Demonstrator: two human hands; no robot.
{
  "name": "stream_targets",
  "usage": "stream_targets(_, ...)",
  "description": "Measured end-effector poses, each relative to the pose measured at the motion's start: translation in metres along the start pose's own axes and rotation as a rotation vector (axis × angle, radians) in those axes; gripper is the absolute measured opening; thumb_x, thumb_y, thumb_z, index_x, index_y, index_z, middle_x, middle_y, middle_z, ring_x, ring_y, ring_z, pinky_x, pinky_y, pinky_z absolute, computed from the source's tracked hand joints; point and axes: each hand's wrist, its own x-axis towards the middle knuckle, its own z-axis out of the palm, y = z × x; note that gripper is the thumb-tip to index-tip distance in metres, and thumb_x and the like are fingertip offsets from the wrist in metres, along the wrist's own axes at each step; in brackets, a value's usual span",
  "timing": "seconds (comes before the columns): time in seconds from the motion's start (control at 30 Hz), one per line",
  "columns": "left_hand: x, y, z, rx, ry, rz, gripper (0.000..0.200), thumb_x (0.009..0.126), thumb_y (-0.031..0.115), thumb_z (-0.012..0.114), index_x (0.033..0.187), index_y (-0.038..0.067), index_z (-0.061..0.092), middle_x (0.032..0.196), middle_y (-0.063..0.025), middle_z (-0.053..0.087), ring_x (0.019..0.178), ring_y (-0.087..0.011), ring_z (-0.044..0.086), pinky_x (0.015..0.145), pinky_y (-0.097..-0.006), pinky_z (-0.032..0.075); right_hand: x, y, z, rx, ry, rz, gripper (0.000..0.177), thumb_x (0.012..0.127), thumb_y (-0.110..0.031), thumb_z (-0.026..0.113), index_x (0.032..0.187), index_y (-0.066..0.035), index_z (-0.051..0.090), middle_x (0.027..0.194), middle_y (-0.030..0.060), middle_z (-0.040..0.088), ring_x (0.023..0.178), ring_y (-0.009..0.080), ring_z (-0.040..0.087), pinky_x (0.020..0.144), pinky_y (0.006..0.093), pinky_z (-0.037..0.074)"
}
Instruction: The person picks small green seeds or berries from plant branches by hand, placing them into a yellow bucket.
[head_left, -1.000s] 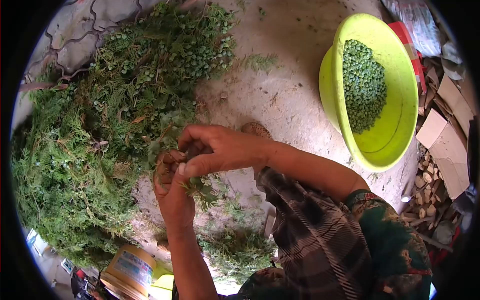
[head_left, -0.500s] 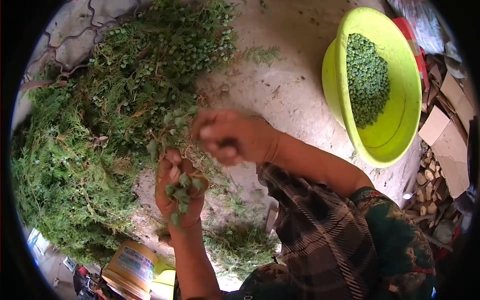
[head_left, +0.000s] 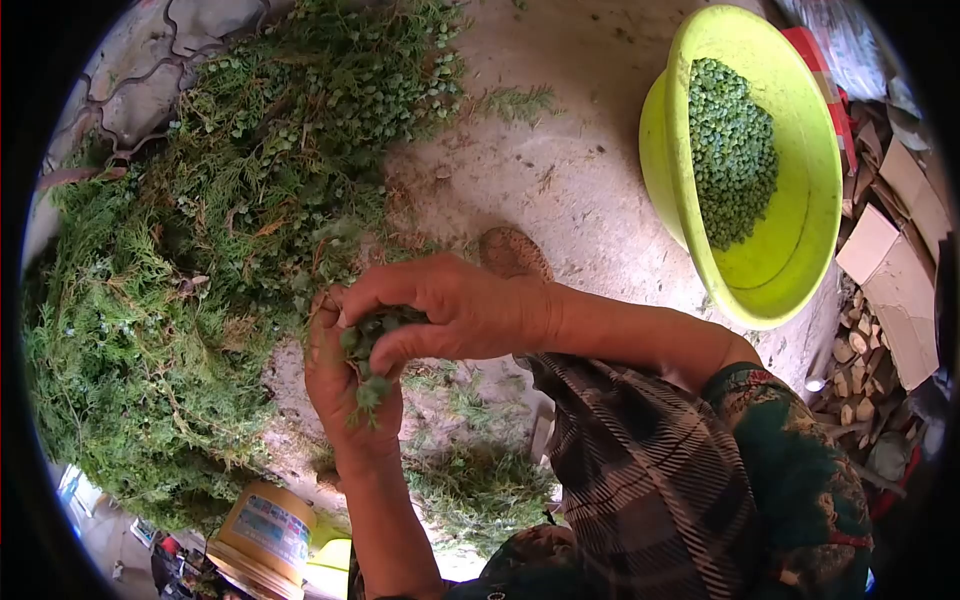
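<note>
A small green sprig with round seed cones (head_left: 372,388) rests in my left hand (head_left: 352,390), whose fingers are closed round it beside the leafy pile. My right hand (head_left: 455,305) reaches across from the right, thumb and fingers curled round a cluster of green cones (head_left: 385,322), with its fingertips against my left fingers. Part of the sprig is hidden behind my right hand. At the upper right, a yellow-green basin (head_left: 800,215) contains many loose green cones (head_left: 732,155).
Piled green branches (head_left: 140,340) cover the left side of the concrete floor (head_left: 560,170). A labelled bucket (head_left: 265,530) lies at the lower left. Cardboard (head_left: 895,290) and cut wood (head_left: 855,370) are at the right. Clippings (head_left: 480,490) lie near a checked cloth (head_left: 650,470).
My right hand has moved down and left onto the sprig, closing round cones beside my left fingers. A brown, roundish object behind the right wrist now shows.
</note>
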Motion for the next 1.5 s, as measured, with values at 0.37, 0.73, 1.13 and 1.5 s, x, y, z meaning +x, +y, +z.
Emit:
stream_targets(0.37,0.001,-0.003,-0.012,-0.321,-0.303,-0.335,0.013,0.09,0.007,0.043,0.102,0.004,0.047,0.057,0.0044,0.032,0.043,-0.0051,0.027,0.039,-0.0209,0.021,-0.009,-0.008,-0.005,0.921,0.114,0.597,0.017,0.089,-0.019,0.053,0.099,-0.005,0.048,0.064,0.0022,0.047,0.037,0.0029,0.033,0.032,0.0188,0.027)
stream_targets(0.73,0.003,-0.008,0.012,-0.031,-0.059,-0.152,0.015,0.092,0.009,0.045,0.105,0.003,0.044,0.058,0.0032,0.033,0.044,-0.0045,0.026,0.038,-0.0192,0.021,-0.013,0.014,-0.004,1.166,0.207,0.602,0.018,0.089,-0.022,0.054,0.098,-0.008,0.048,0.059,-0.0004,0.044,0.04,0.0057,0.035,0.038,0.0213,0.032)
stream_targets(1.13,0.005,-0.005,-0.011,-0.072,-0.171,-0.037,0.008,0.092,0.009,0.044,0.098,0.005,0.044,0.058,0.0033,0.029,0.045,-0.0045,0.023,0.037,-0.0202,0.019,-0.023,0.028,-0.041,0.564,0.36,0.601,0.015,0.085,-0.008,0.055,0.097,0.0,0.051,0.07,0.0058,0.057,0.047,0.0061,0.047,0.039,0.0202,0.04)
stream_targets(1.5,0.008,-0.013,-0.005,0.199,0.002,0.18,0.013,0.091,0.014,0.048,0.101,0.006,0.049,0.079,0.0001,0.049,0.066,-0.007,0.046,0.056,-0.0215,0.038,-0.009,-0.01,-0.004,0.556,-0.008,0.606,0.031,0.087,-0.032,0.058,0.097,-0.004,0.05,0.074,0.0021,0.053,0.047,0.0043,0.046,0.039,0.0185,0.038)
